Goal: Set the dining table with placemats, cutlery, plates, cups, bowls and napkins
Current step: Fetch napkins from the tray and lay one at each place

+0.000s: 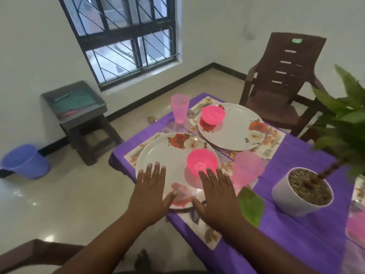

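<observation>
1. Head view, hands: left hand (151, 191) and right hand (215, 194) both flat, fingers straight, nothing grasped. They hover over or rest on the near plate (158, 155); contact can't be told.
2. Near setting: plate sits on a floral placemat (205, 232), pink bowl (202, 162) on the plate's right part, pink cup (247, 171) just beside it on the right.
3. Far setting: second plate (235, 131) on its own placemat (276, 135), pink bowl (213, 114) on its left part, pink cup (179, 107) to the left near the table edge.
4. Cutlery: something fork-like at the far placemat's right end (267, 152), blurred; can't confirm. None clearly seen at the near setting.
5. Napkins: none visible on the purple tablecloth (296, 244). Folded cloths lie in a grey tray (76, 101) on a stool by the wall, possibly the supply.
6. Right edge: part of another placemat and pink item (356, 226), cropped.
7. Progress, my read: placemats, plates, bowls and cups done for two seats; napkins left, cutlery unverified.
8. Potted plant (302, 192) stands on the table, right of the near setting.
</observation>
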